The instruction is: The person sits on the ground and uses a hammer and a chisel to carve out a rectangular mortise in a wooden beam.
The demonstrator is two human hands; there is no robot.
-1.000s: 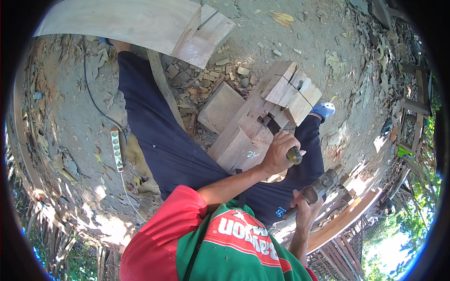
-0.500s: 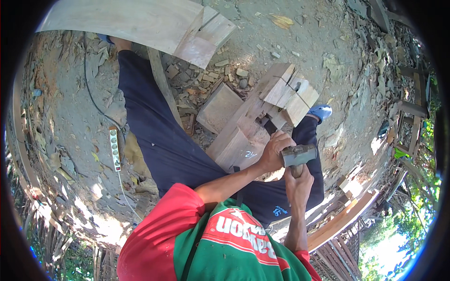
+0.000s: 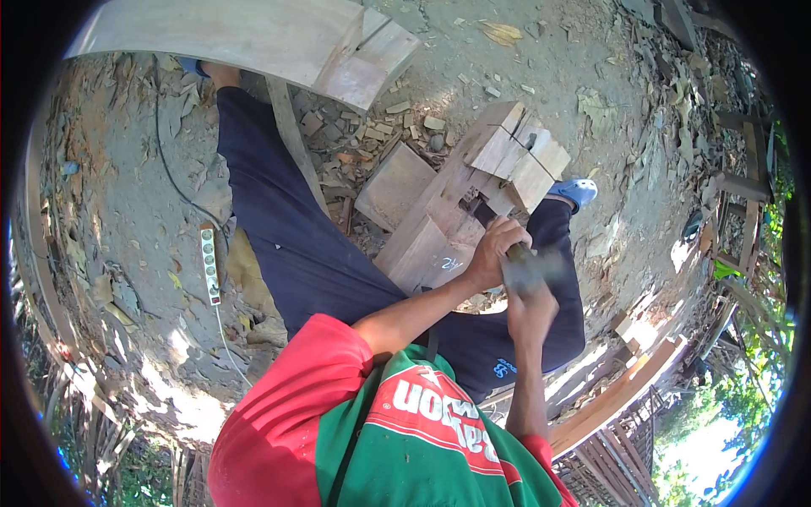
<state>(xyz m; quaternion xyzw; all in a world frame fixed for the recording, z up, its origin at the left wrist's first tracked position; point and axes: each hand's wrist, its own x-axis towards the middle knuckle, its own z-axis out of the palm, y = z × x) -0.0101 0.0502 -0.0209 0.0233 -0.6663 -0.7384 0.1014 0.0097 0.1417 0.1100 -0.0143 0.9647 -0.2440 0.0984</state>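
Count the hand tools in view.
2: a chisel in the left hand, its blade at the notched timber, and a hammer, blurred, in the right hand. Others may be hidden among the wood scraps.

The left hand holds a chisel, its blade pointing to the hole in a beam. The right hand grips a hammer, whose head is blurred and near the chisel's handle; whether they touch, one cannot tell. The beam lies slanted between the person's legs, its far end cut with slots. Left of it is a block, and chips lie beyond. A board crosses the upper left; a power strip lies left of the legs.
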